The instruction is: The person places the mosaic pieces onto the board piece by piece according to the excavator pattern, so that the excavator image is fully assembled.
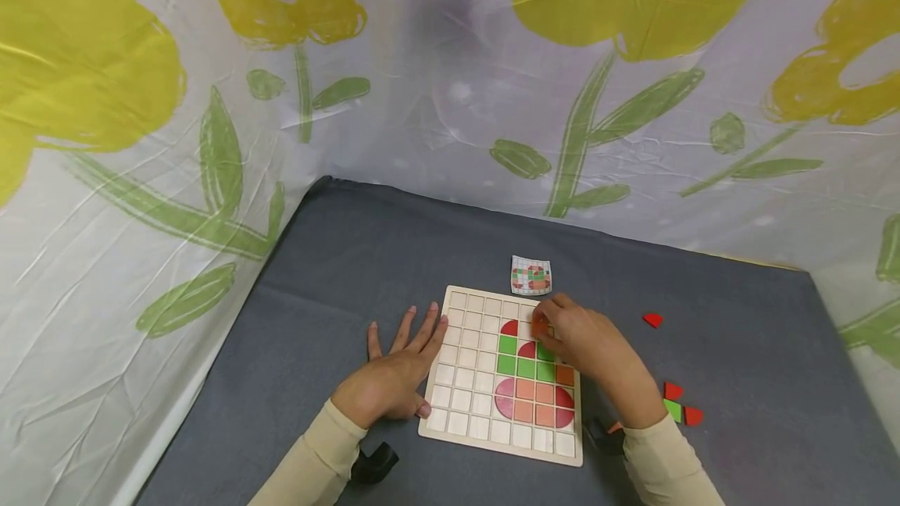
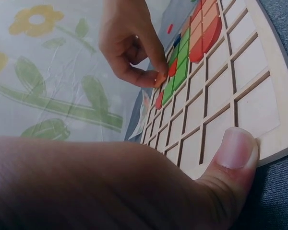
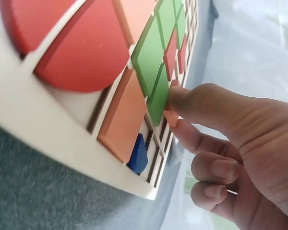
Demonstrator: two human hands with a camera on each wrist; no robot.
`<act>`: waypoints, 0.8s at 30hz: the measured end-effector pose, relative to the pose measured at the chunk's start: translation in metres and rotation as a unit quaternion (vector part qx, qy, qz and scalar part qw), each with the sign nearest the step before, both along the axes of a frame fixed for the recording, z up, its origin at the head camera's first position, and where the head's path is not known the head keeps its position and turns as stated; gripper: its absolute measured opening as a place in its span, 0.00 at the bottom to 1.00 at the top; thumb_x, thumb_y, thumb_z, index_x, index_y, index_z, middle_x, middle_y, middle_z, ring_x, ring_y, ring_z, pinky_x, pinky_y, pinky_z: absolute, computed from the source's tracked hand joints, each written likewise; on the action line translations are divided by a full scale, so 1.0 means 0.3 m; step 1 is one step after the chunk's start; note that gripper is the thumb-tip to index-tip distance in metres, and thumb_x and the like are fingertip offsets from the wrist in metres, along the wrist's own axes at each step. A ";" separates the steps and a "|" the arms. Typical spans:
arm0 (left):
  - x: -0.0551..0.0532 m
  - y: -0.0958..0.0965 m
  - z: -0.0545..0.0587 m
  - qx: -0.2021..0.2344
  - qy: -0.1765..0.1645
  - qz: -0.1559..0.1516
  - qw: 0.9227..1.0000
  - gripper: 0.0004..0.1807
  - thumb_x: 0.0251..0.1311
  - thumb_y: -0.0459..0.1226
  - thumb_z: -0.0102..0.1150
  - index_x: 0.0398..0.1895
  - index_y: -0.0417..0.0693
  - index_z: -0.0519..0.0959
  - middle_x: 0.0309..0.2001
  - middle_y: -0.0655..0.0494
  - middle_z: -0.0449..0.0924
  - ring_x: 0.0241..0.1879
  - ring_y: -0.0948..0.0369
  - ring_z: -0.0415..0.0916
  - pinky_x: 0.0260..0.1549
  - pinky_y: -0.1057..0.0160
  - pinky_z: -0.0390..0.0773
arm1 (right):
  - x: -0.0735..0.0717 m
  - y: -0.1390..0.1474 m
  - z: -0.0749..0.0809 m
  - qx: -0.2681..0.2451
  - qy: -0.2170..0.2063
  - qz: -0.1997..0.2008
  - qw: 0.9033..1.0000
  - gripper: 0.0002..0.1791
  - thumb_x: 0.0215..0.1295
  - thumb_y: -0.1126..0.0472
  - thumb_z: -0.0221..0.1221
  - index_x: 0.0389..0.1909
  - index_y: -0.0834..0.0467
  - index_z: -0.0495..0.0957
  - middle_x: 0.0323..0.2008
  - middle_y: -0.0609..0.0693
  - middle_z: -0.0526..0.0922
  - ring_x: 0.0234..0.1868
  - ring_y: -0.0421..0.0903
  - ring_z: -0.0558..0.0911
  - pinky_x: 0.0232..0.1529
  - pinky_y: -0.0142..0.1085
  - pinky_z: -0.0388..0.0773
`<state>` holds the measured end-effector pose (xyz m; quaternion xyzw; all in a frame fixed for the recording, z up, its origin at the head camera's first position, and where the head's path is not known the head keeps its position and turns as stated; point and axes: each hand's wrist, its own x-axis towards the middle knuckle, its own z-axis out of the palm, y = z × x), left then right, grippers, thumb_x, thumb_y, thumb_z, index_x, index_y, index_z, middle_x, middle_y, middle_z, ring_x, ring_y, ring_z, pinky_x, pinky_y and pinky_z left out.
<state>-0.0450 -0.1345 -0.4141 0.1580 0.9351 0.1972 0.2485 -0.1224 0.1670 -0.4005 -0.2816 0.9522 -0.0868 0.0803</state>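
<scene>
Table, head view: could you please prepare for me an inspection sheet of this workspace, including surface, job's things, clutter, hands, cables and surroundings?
Surface: dark grey cloth.
Job's things: board bearing coloured pieces; patterned card beyond its far edge; loose red pieces and a green piece to its right.
Clutter: black thing beside the left wrist; its kind is unclear.
Hands: left hand at the board's left edge, fingers spread, thumb on the board; right hand pinches an orange piece over the far right part.
Cables: nothing seen.
Surroundings: white curtain with yellow flowers and green leaves.
</scene>
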 end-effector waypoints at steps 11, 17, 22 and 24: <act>0.001 -0.003 -0.007 0.006 0.004 -0.001 1.000 0.74 0.45 0.38 0.85 0.88 0.51 0.40 0.87 0.52 0.27 0.85 0.45 0.24 0.70 0.20 0.28 | -0.003 -0.031 -0.002 -0.007 0.006 0.020 1.000 0.10 0.68 0.60 0.71 0.47 0.57 0.85 0.40 0.48 0.79 0.25 0.39 0.73 0.29 0.36 0.77; 0.001 -0.004 -0.007 0.008 0.002 -0.001 1.000 0.74 0.45 0.38 0.85 0.88 0.51 0.40 0.87 0.53 0.26 0.85 0.46 0.23 0.70 0.20 0.27 | -0.001 -0.040 -0.004 -0.016 -0.017 0.014 1.000 0.11 0.68 0.59 0.71 0.48 0.57 0.85 0.42 0.48 0.79 0.26 0.37 0.74 0.29 0.35 0.77; 0.001 -0.005 -0.006 0.008 0.001 0.000 1.000 0.74 0.45 0.38 0.85 0.88 0.51 0.39 0.87 0.53 0.26 0.85 0.46 0.23 0.69 0.20 0.27 | 0.000 -0.044 -0.004 -0.015 -0.022 0.008 1.000 0.12 0.68 0.59 0.72 0.49 0.57 0.85 0.42 0.48 0.80 0.27 0.38 0.75 0.30 0.36 0.78; 0.001 -0.005 -0.007 0.008 0.001 0.000 1.000 0.74 0.45 0.38 0.85 0.88 0.51 0.39 0.87 0.53 0.26 0.85 0.46 0.23 0.69 0.20 0.27 | 0.000 -0.043 -0.003 -0.016 -0.022 0.007 1.000 0.12 0.68 0.59 0.72 0.49 0.57 0.85 0.43 0.49 0.80 0.28 0.39 0.76 0.31 0.37 0.79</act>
